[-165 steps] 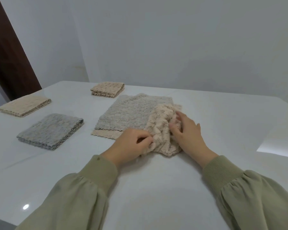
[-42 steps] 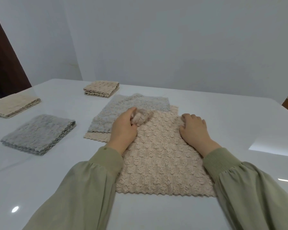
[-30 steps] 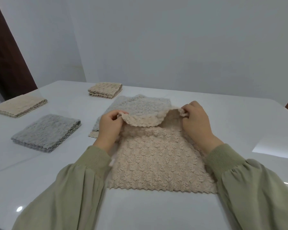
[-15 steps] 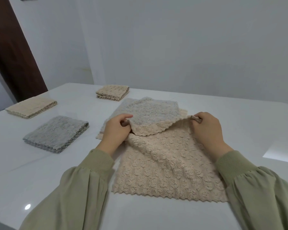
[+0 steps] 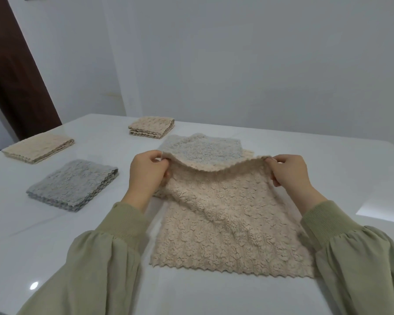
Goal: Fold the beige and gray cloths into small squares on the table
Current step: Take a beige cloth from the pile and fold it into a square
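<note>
Head view of a glossy white tabletop (image 5: pixel 293 160) set against a plain pale wall, with a dark brown panel at far left. Surrounding items: a folded gray cloth (image 5: pixel 72 184) lies at left, a folded beige cloth (image 5: pixel 38 147) lies beyond it near the left edge, and a smaller folded beige square (image 5: pixel 151 127) sits toward the far side; all three rest well apart from the hands. Directly behind the working piece lies a flat gray cloth (image 5: pixel 203 150) spread over another beige piece whose scalloped border peeps out at right, and the raised edge partly hides both. The beige cloth (image 5: pixel 225 235) in hand is a nubby, fleecy fabric with ridged rows and a zigzag-cut hem. Its near half lies flat on the tabletop in front of the person, while its far edge is lifted clear and sags in a shallow curve between the two hands. The left hand (image 5: pixel 146 173) has its grip pinched on the far left corner, and the right hand (image 5: pixel 289 172) has its grip pinched on the far right corner (thumbs on the near side, fingers curled over the hem). Olive-green sleeves with ribbed cuffs cover both forearms and overlap the cloth's side margins. Bare tabletop extends to the right of the cloth and along its near hem, and a bright patch of reflected light lies at far right.
</note>
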`<state>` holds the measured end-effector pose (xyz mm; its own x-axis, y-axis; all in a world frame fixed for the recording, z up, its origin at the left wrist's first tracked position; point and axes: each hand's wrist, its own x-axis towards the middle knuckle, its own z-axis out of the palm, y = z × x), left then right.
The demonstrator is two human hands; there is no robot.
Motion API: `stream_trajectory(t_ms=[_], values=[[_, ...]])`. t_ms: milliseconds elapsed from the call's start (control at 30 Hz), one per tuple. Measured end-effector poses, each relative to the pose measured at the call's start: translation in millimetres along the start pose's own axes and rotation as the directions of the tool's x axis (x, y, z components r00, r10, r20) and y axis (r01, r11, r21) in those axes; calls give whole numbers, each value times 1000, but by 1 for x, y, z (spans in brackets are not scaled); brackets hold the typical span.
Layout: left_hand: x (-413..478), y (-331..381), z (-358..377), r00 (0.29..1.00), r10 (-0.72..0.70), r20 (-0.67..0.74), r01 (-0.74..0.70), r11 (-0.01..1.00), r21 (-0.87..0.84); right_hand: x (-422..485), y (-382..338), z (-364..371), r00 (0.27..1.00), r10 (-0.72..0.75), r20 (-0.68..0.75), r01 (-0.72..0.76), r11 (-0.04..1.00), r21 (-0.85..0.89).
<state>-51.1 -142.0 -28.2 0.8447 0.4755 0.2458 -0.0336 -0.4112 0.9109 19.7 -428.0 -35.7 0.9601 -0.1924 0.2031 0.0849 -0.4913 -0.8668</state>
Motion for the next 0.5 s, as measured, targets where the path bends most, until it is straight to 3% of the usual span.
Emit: stream_trajectory(t_ms=[67,167,233,300,367,433,500], values=[[-2,5,-2,989,-128,71,141,965,-220,-4,-7,-1,990,84,113,-110,963,247],[-4,10,-2,969,-204,135,243,876,-417,-6,-13,-1,985,47,169,-112,911,398],[-3,15,-2,978,-115,172,192,814,-548,-6,-22,-3,991,-107,83,53,870,490],[-2,19,-5,977,61,204,94,738,-669,-9,-37,-6,963,-271,-15,234,803,549],[-1,19,-6,967,136,217,59,705,-707,-17,-41,-2,938,-333,-99,338,808,484],[-1,11,0,974,5,225,148,738,-658,-25,-28,12,936,-326,-129,351,886,303],[-3,2,9,957,-196,212,283,780,-559,-30,-7,26,956,-287,-68,293,950,109]])
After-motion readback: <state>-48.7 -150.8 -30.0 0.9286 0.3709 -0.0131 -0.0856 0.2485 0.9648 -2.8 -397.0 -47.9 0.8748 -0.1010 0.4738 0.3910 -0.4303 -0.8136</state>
